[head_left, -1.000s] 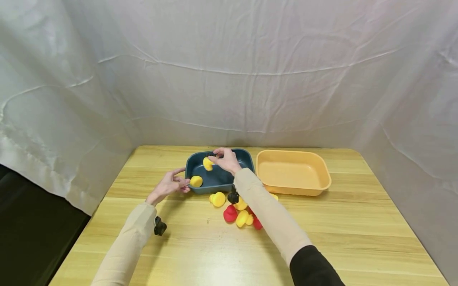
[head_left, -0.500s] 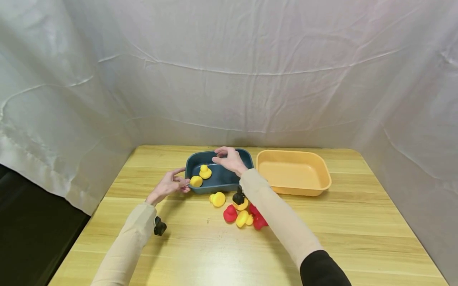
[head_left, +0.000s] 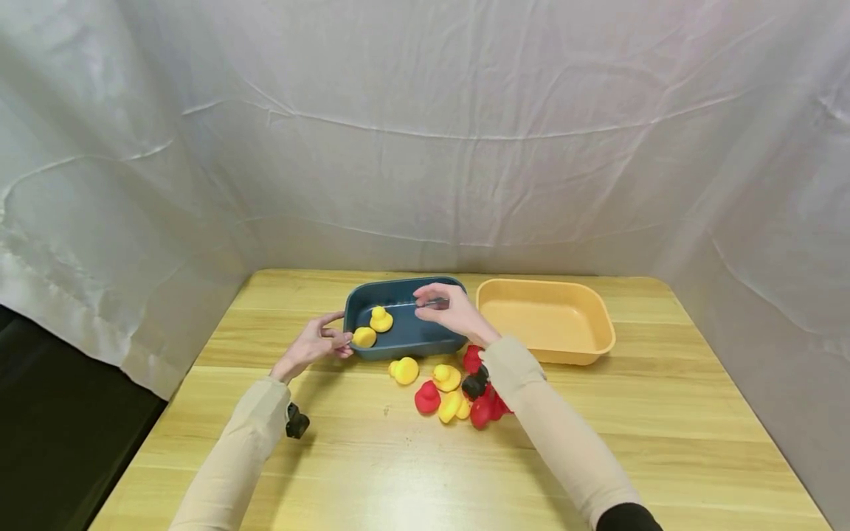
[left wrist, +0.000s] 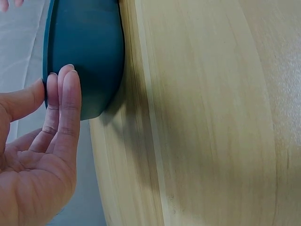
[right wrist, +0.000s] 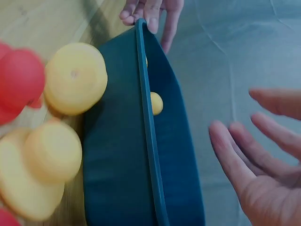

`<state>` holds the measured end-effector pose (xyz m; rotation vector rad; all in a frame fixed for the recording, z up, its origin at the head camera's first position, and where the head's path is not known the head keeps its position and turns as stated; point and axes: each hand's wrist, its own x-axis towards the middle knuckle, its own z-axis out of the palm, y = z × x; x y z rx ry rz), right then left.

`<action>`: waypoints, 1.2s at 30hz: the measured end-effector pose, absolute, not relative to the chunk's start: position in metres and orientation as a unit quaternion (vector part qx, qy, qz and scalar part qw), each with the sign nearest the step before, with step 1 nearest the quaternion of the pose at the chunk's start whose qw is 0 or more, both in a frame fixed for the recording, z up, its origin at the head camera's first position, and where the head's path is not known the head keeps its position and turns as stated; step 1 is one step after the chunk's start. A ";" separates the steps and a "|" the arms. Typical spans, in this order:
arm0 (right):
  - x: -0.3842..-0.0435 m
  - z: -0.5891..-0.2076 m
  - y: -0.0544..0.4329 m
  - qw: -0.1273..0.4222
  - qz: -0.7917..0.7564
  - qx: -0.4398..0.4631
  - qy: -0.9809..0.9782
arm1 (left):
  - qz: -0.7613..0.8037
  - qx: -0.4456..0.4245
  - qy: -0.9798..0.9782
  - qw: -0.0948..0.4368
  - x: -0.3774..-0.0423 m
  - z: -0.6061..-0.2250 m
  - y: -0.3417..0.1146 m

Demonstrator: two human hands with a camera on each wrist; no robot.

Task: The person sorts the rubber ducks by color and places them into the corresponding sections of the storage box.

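Observation:
A dark blue bin stands on the table with two yellow rubber ducks inside, one an upright yellow duck and one a yellow duck in the near left corner. My left hand pinches the bin's left rim between thumb and fingers; the left wrist view shows the fingertips on the outer wall. Over the bin's right side hovers my right hand, holding nothing, its fingers apart in the right wrist view. In front of the bin lie loose yellow ducks and red ducks.
To the right of the blue bin stands an orange bin with nothing seen inside. The right sleeve hides part of the duck pile. A pale curtain hangs behind the wooden table.
My right hand has released a yellow duck into the blue bin and drawn back to the right and toward me. More red ducks show now. My left hand has stayed on the rim.

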<state>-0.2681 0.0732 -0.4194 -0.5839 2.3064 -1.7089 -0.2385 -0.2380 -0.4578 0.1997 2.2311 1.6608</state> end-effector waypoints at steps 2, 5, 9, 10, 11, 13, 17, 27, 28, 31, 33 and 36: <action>-0.260 -0.420 0.082 0.110 -0.575 -0.219 0.780 | 0.586 0.071 0.788 0.176 -0.238 -0.458 -0.238; -0.247 -0.423 0.094 0.115 -0.564 -0.250 0.779 | 0.587 0.068 0.788 0.175 -0.237 -0.458 -0.238; -0.233 -0.428 0.106 0.122 -0.544 -0.293 0.777 | 0.588 0.068 0.787 0.173 -0.236 -0.457 -0.237; -0.230 -0.430 0.109 0.126 -0.538 -0.301 0.777 | 0.588 0.067 0.787 0.173 -0.236 -0.457 -0.237; -0.228 -0.431 0.111 0.131 -0.533 -0.306 0.778 | 0.588 0.066 0.787 0.173 -0.236 -0.457 -0.237; -0.223 -0.434 0.116 0.141 -0.517 -0.313 0.784 | 0.588 0.063 0.787 0.174 -0.236 -0.457 -0.237; -0.215 -0.436 0.125 0.155 -0.493 -0.310 0.798 | 0.589 0.062 0.787 0.172 -0.236 -0.459 -0.236; -0.198 -0.435 0.155 0.125 -0.489 -0.282 0.816 | 0.596 0.065 0.782 0.170 -0.237 -0.459 -0.236; -0.197 -0.436 0.158 0.122 -0.488 -0.283 0.816 | 0.597 0.066 0.781 0.171 -0.237 -0.459 -0.236; -0.195 -0.441 0.164 0.121 -0.485 -0.295 0.814 | 0.597 0.067 0.781 0.170 -0.237 -0.459 -0.236; -0.194 -0.445 0.165 0.129 -0.483 -0.306 0.810 | 0.597 0.069 0.781 0.170 -0.237 -0.460 -0.237; -0.193 -0.449 0.161 0.145 -0.479 -0.319 0.805 | 0.597 0.071 0.781 0.169 -0.237 -0.461 -0.238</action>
